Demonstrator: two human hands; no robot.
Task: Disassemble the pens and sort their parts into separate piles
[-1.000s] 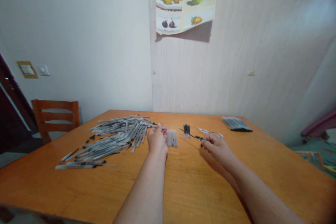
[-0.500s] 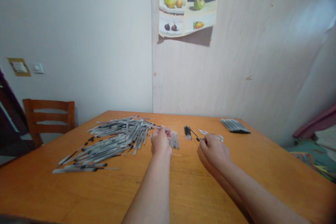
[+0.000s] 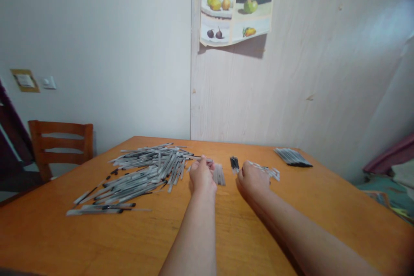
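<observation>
Currently: left hand (image 3: 202, 175), pinching pen barrel (image 3: 207, 160) | right hand (image 3: 254, 177), curled, contents unclear | pen pile (image 3: 142, 172), nine o'clock of left hand

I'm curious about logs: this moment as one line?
left hand: holds pale tube; right hand: near black rods, grip hidden; tube pile: left of hands

Surface (image 3: 223, 233): large pen pile (image 3: 148, 170) at left; clear tube row (image 3: 219, 175), then refill bundle (image 3: 234, 164), at centre; scattered tubes (image 3: 274, 173) farther right; pen row (image 3: 293, 157) at far right; chair (image 3: 61, 143) beyond the left edge.
</observation>
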